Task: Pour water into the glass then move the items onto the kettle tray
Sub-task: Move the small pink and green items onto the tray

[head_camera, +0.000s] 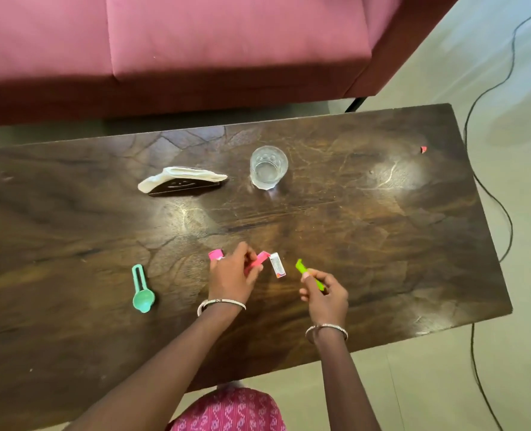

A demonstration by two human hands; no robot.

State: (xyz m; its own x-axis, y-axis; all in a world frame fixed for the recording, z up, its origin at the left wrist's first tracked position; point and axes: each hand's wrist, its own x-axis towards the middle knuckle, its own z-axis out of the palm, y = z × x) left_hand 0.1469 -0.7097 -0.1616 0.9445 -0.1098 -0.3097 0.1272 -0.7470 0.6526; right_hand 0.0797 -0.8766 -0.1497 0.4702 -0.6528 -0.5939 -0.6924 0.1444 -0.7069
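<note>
Clear dimpled glass (268,168) is stood upright on the worktop (382,244); pink sachet (259,259) pinched by left hand (231,276), green stick (303,267) gripped by right hand (326,295).

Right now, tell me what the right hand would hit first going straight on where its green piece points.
Likely the white packet at the left hand: the green piece in the right hand points up-left, just past it. Heights are unclear.

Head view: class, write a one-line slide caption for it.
Left hand pinches a pink wrapper, right hand grips a green stick, glass beyond on the wooden table.
</note>
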